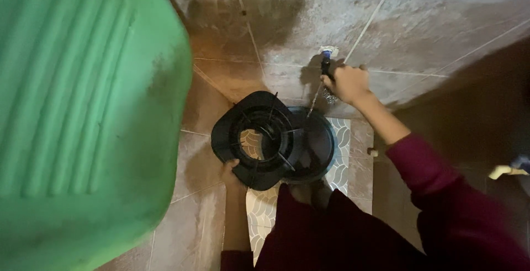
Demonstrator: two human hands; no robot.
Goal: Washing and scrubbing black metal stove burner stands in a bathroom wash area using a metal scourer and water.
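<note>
The right hand point(346, 83) is closed around a tap point(326, 64) on the stained tiled wall point(419, 22), water trickling below it; down and left of it the left hand point(232, 173) grips the rim of a black ring-shaped stand point(256, 138), held over a dark basin point(317, 144) on the patterned floor tiles point(342, 166); a big green tank point(83, 111) looms beyond the left hand.

Large green tank point(83, 122) fills the left side, blocking passage there. Open tiled floor point(193, 232) remains between tank and black ring-shaped part point(255, 138). Wall point(419, 22) closes the far side; tap point(326, 61) juts out above the black basin point(316, 147).
</note>
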